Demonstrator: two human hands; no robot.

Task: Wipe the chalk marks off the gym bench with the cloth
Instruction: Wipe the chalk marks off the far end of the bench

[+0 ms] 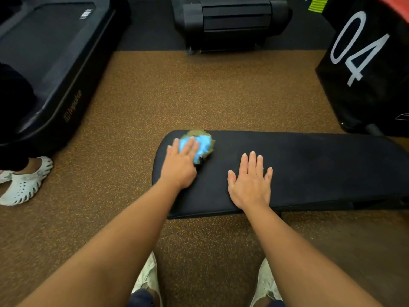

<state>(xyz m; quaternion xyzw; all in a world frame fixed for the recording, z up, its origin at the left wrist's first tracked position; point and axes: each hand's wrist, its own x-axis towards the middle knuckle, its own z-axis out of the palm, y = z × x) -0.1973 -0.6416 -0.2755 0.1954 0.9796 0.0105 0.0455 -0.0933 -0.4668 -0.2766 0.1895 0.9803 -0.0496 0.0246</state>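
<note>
The black bench [321,169] lies with its long axis left to right, its rounded end to the left. Near that end the crumpled blue cloth [204,144] sits under the straight fingers of the left hand [180,165], which presses it down. The right hand [249,185] rests flat on the padding, fingers spread and holding nothing.

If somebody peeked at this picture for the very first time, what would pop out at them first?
The bright blue cloth pops out first, bunched under the left hand at the left end of the black bench. Next comes the right hand, spread flat on the bench beside it. A big white 04 on the black box at the upper right also catches the eye.
</note>
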